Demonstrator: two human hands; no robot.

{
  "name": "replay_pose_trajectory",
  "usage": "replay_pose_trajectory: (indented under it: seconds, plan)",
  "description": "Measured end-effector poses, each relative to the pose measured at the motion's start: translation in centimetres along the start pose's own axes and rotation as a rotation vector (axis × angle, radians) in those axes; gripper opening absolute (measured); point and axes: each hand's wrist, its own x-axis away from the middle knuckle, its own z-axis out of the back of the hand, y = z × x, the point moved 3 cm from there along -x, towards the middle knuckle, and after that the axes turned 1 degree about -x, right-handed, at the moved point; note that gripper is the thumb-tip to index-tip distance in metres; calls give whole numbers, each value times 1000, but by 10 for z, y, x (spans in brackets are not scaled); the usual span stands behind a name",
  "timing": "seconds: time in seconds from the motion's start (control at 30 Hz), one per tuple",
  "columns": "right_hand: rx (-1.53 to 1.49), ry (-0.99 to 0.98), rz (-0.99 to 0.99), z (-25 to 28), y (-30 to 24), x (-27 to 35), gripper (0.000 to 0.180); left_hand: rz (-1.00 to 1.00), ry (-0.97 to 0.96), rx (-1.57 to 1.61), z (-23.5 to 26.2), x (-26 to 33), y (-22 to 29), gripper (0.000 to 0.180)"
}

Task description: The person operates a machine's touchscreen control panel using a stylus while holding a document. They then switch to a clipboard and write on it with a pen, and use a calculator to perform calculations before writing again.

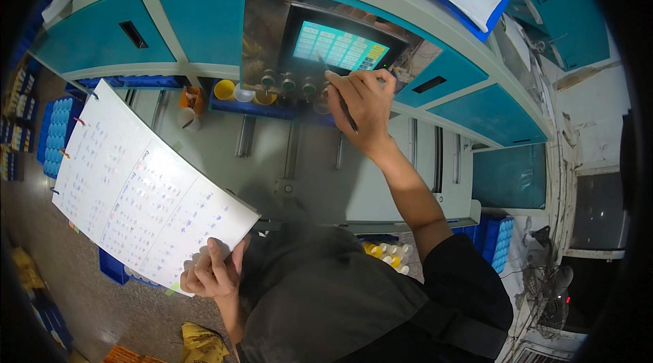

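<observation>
My left hand (215,272) is closed on the lower right corner of a ring-bound sheaf of white pages (146,193), covered in handwritten columns. The sheaf is held up at a slant, with coloured rings along its far left edge. My right hand (364,103) pinches a thin dark pen (349,117). It is raised just in front of a lit touchscreen (338,45) showing a grid of buttons. Whether the pen tip touches the glass, I cannot tell. Below the screen, a row of round knobs (288,84) sits partly behind that hand.
The screen is set in a machine with teal panels (201,20). Under it, a blue tray (235,101) holds yellow and white cups, beside an orange container (192,98). A blue clipboard (500,20) with papers lies on top. A fan (549,288) stands at right.
</observation>
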Motion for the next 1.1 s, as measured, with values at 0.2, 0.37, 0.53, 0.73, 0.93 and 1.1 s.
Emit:
replay_pose_trajectory:
  seconds: [0.2,0.37,0.53,0.73,0.93,1.1]
  plan:
    - [-10,-33,78,-20,-3,2,27,-3,-1,-17,0,2,0,62]
    - [-7,-15,25,-13,-2,1,27,6,21,-8,-1,2,0,61]
    - [30,31,-8,3,0,-4,28,11,-29,-2,0,3,-1,60]
    - [44,38,-8,5,2,-7,27,6,-19,-3,0,3,-1,61]
    - [57,47,-18,6,2,-8,25,7,-9,-10,0,3,0,61]
    - [69,59,-27,7,5,-10,23,2,-5,-15,0,2,0,62]
